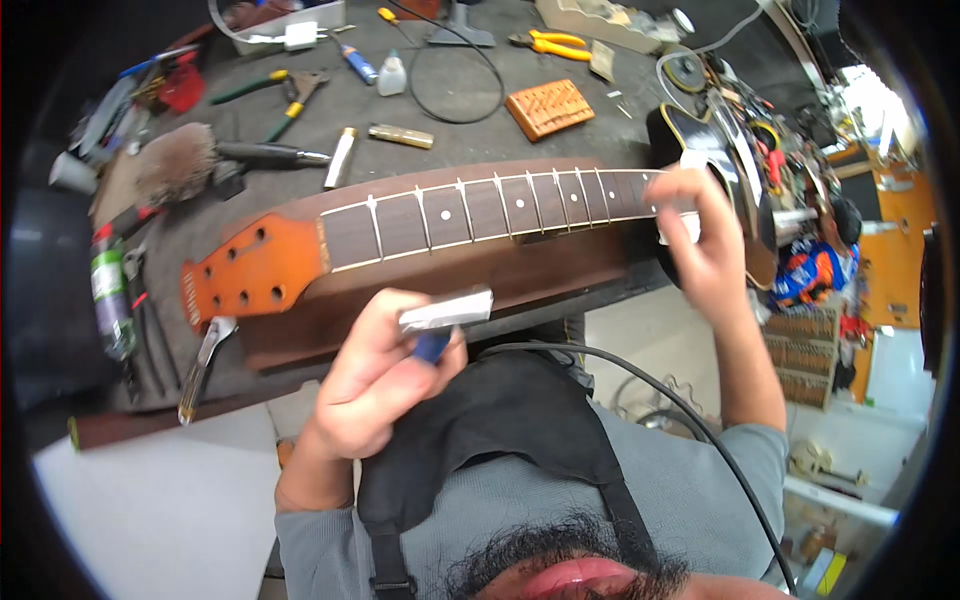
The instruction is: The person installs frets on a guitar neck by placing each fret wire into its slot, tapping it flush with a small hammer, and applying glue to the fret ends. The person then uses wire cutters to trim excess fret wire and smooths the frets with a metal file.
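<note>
Far left of the counter (pixel 600 120): green bottle (pixel 108 290), brush (pixel 180 165), pliers (pixel 285 95). Guitar neck (pixel 450 215) lies across the middle w/ orange headstock (pixel 250 270) pointing left, frets up. Left hand (pixel 375 375) is clamped on a silver flat tool w/ blue handle (pixel 445 315), just below the neck, not touching it. Right hand (pixel 700 240) rests on the neck's body end, fingers curled, maybe pinching sth white, too blurred to tell. Orange block (pixel 548 107) behind.
</note>
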`<state>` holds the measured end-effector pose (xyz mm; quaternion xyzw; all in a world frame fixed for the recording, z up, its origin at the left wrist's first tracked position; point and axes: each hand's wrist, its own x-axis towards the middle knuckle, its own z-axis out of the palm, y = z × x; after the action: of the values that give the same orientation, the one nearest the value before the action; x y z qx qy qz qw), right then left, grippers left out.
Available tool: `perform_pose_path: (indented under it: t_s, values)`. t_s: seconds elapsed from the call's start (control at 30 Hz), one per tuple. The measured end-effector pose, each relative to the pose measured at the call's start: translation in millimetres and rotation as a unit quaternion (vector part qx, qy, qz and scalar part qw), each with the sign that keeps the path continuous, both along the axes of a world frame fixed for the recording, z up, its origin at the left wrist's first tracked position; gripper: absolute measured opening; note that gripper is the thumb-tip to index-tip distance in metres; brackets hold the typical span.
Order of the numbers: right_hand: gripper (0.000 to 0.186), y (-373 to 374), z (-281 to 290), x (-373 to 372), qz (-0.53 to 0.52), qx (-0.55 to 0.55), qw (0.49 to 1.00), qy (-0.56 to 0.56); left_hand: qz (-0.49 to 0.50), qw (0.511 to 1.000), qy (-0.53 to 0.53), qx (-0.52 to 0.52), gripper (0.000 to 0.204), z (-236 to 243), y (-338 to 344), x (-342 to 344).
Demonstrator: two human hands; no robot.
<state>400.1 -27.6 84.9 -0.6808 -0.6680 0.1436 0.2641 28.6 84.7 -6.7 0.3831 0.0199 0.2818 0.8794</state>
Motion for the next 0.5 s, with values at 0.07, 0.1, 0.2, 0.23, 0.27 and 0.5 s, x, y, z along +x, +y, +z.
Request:
perform_pose_path:
  t_s: [0.07, 0.1, 0.2, 0.23, 0.27, 0.5]
  values:
    - [0.04, -3, 3, -30, 0.118, -0.02, 0.991, 0.052, 0.069, 0.979, 0.13, 0.144, 0.042, 29, -17, 30]
    - [0.044, -3, 7, -54, 0.161, -0.031, 0.98, 0.108, 0.152, 0.936, 0.15, 0.278, 0.042, 30, -23, 55]
    - [0.046, -15, -17, -86, 0.093, 0.017, 0.889, 0.448, 0.297, 0.793, 0.164, 0.505, 0.05, 40, -38, 116]
    - [0.037, -5, -8, -80, 0.115, 0.024, 0.881, 0.458, 0.296, 0.767, 0.176, 0.542, 0.052, 46, -41, 125]
    - [0.035, -1, -7, -69, 0.11, 0.047, 0.872, 0.474, 0.269, 0.749, 0.211, 0.567, 0.052, 56, -42, 131]
    - [0.02, -9, 11, 27, -0.078, -0.045, 0.944, 0.317, 0.235, 0.544, 0.43, 0.681, 0.023, 113, 121, 101]
